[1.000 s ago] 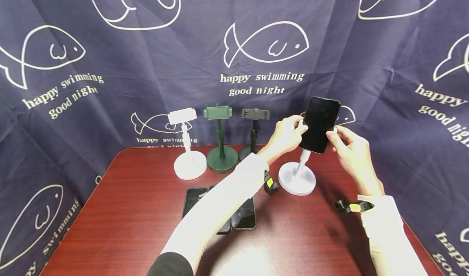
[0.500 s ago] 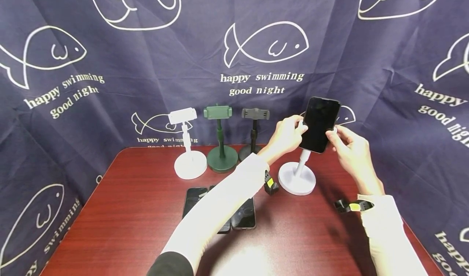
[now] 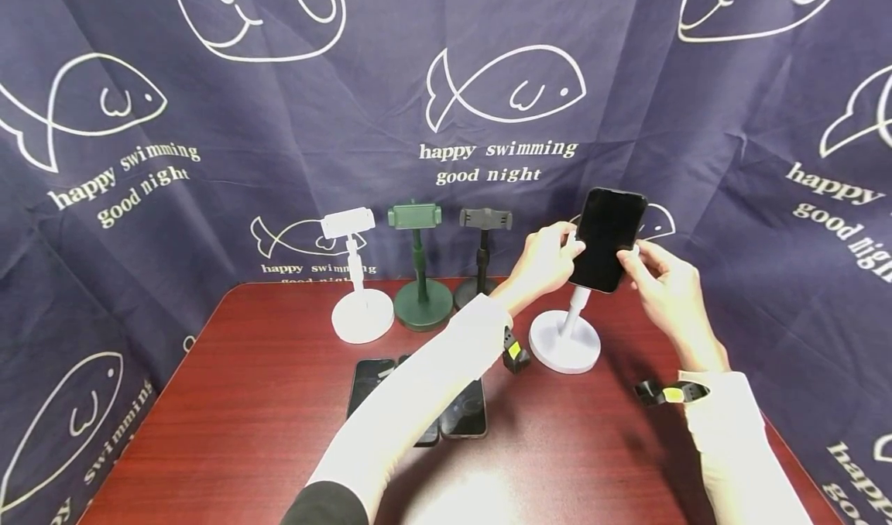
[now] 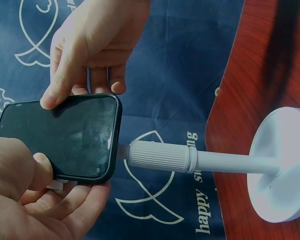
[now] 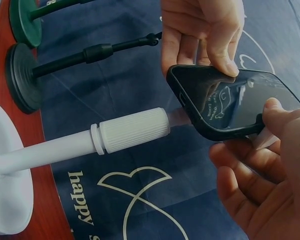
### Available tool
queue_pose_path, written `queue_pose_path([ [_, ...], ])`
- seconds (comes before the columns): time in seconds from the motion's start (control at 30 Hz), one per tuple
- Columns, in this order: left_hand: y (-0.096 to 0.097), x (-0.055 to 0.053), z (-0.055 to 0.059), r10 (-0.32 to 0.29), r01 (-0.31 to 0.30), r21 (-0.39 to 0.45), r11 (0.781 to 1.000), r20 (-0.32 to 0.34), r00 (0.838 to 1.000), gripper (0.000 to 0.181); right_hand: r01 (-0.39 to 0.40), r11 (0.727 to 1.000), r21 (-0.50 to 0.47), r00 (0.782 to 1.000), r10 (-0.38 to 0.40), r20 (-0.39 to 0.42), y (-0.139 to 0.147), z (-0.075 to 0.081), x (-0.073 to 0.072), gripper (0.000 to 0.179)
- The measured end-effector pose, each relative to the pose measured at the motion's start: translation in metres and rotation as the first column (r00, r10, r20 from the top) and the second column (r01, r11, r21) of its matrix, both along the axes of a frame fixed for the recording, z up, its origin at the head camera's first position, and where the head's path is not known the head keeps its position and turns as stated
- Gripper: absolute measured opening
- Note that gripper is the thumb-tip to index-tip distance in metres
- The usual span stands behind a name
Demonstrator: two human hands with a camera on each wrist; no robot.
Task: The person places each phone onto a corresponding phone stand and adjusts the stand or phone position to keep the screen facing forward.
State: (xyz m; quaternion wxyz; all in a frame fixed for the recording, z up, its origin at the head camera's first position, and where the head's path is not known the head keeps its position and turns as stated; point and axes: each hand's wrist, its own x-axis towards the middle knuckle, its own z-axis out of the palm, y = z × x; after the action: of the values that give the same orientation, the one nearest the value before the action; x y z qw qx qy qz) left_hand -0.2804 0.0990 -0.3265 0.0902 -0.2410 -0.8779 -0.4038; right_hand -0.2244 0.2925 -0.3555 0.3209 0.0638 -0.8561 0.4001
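Observation:
A black smartphone [image 3: 610, 238] stands upright, slightly tilted, at the head of a white phone stand [image 3: 566, 341] on the right of the table. My left hand [image 3: 547, 258] pinches its left edge, and my right hand [image 3: 670, 289] pinches the right edge. In the left wrist view my thumb [image 4: 42, 170] lies on the phone's rim and the other fingers curl behind it. A bit of the stand's white clamp [image 5: 265, 139] shows beside the phone in the right wrist view. Most of the clamp is hidden behind the phone.
To the left stand another white stand [image 3: 362, 316], a green stand [image 3: 422, 304] and a black stand [image 3: 484, 262]. Several phones, including a dark phone [image 3: 465, 410], lie on the red table [image 3: 230, 401], partly under my left arm. A blue fish-print cloth [image 3: 502, 14] hangs behind.

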Motion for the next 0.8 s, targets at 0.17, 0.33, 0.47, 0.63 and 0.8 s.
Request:
queue_pose_path([
  [0.17, 0.000, 0.000, 0.000, -0.001, 0.001, 0.005, 1.000, 0.008, 1.000, 0.033, 0.000, 1.000, -0.006, 1.000, 0.000, -0.001, -0.001, 0.000, 0.001, 0.026],
  [0.33, -0.001, 0.000, -0.002, -0.002, 0.002, 0.022, 1.000, 0.012, 1.000, 0.032, 0.001, 1.000, -0.012, 1.000, 0.000, 0.015, -0.002, 0.000, 0.001, 0.027],
  [0.47, -0.002, 0.000, -0.006, -0.010, 0.009, 0.069, 0.998, 0.014, 1.000, 0.030, 0.009, 1.000, -0.021, 0.999, -0.008, 0.053, -0.002, 0.000, 0.001, 0.032],
  [0.63, -0.002, 0.003, -0.014, -0.035, 0.027, 0.152, 0.988, 0.052, 0.998, 0.032, 0.010, 1.000, -0.021, 0.997, -0.008, 0.077, -0.003, -0.004, 0.002, 0.036],
  [0.8, 0.000, 0.008, -0.027, -0.089, 0.046, 0.267, 0.963, 0.151, 0.985, 0.036, 0.010, 0.999, -0.033, 0.996, -0.007, 0.085, -0.004, -0.008, 0.002, 0.034],
])
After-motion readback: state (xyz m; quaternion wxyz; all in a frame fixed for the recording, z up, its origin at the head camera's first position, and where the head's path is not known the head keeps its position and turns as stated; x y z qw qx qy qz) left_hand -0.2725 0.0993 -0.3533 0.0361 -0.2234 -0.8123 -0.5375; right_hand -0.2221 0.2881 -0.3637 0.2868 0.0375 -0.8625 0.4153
